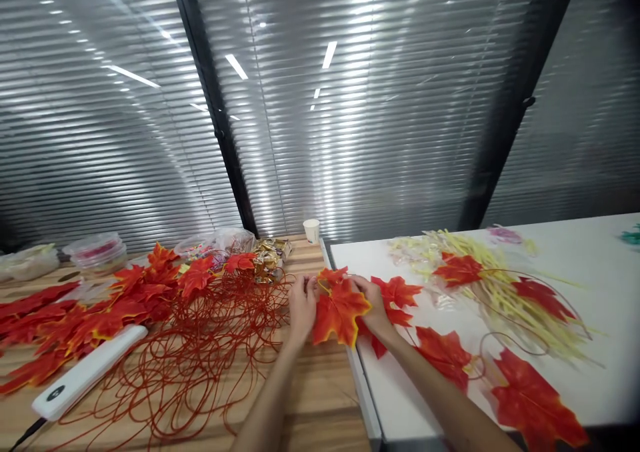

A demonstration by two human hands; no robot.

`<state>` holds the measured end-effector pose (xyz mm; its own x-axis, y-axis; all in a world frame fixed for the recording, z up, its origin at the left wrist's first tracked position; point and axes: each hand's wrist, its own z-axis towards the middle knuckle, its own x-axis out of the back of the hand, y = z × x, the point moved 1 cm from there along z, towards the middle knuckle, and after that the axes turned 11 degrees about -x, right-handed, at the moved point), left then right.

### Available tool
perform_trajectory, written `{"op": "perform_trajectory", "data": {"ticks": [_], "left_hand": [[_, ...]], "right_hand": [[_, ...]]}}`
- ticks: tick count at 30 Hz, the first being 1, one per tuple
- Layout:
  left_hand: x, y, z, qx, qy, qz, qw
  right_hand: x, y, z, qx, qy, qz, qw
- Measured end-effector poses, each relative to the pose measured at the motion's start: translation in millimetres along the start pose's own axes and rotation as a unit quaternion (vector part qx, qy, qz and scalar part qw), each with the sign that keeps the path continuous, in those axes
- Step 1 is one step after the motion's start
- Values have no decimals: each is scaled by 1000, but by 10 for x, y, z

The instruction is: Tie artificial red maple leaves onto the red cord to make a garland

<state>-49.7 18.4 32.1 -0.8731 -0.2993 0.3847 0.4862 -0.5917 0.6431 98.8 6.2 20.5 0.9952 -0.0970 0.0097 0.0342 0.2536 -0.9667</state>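
Note:
My left hand (pixel 302 305) is closed at the left edge of a red maple leaf (pixel 341 312) with yellow edges, its fingertips pinched near the leaf's stem end. Opposite it, my right hand (pixel 374 309) has its fingers closed at the leaf's right side, partly behind it. What exactly each hand pinches is too small to make out. Left of my left hand lies a tangled heap of red cord (pixel 200 352). More red leaves (pixel 443 359) joined by cord trail from beside my right hand across the white table.
A pile of red leaves (pixel 107 315), a white device (pixel 90 372) with a black cable, and plastic tubs (pixel 97 252) are at the left. Gold wrappers (pixel 273 259) and a paper cup (pixel 311 230) stand behind. Yellow strips (pixel 500 292) lie on the white table (pixel 415 412).

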Motion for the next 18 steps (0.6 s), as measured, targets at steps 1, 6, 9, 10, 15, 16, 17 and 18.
{"op": "perform_trajectory", "data": {"ticks": [1, 6, 9, 10, 15, 16, 17, 18], "left_hand": [[-2, 13, 1, -12, -13, 2, 1000], [-49, 24, -14, -84, -78, 22, 993], [-49, 13, -11, -116, -119, 41, 985], [-41, 13, -7, -123, -127, 45, 983], [1, 38, 11, -143, -128, 61, 979], [5, 44, 11, -147, -127, 63, 979], [8, 49, 10, -151, -125, 66, 978], [11, 54, 9, -157, -124, 69, 977]], "right_hand": [[26, -50, 8, 20, 46, -16, 999], [78, -179, 23, 143, 76, -153, 975], [29, -125, 12, 193, -19, -245, 950], [10, -100, 6, 205, -44, -275, 938], [-43, -25, -13, 227, -52, -329, 915], [-47, -19, -13, 230, -50, -329, 915], [-51, -15, -12, 231, -48, -327, 915], [-54, -12, -11, 231, -48, -323, 917]]}}
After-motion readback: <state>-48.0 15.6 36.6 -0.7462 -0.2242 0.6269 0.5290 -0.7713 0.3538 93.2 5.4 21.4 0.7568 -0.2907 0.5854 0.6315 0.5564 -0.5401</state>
